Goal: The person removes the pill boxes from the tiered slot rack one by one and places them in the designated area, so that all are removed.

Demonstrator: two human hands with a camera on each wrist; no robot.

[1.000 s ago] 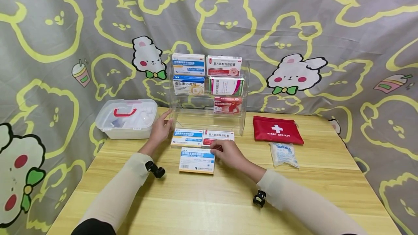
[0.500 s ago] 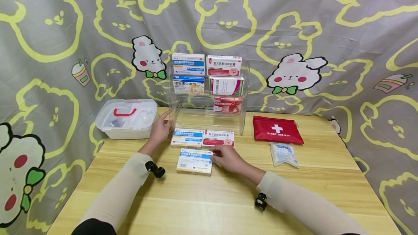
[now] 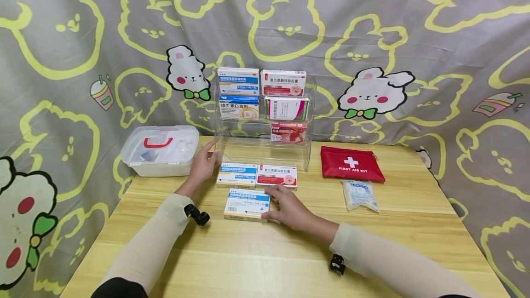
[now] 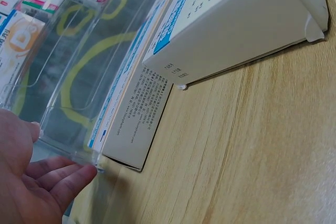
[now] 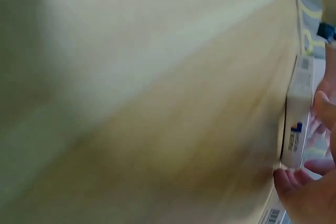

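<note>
A white and blue medicine box lies nearest the person, in front of two other boxes. At its right end, the right hand pinches it between thumb and fingers, also visible in the right wrist view. The left hand grips the left side edge of a clear display rack; in the left wrist view its thumb and fingers meet the clear plastic. Between the hands, a blue and white box and a red and white box lie side by side at the rack's foot.
Higher tiers of the rack hold several medicine boxes, among them a red box. A translucent case with a red handle stands left. To the right lie a red first aid pouch and a white packet. A patterned curtain hangs behind.
The nearest box has shifted slightly left and turned a little. The right hand's thumb has moved down to the box's front right corner. The left hand stays at the rack.
</note>
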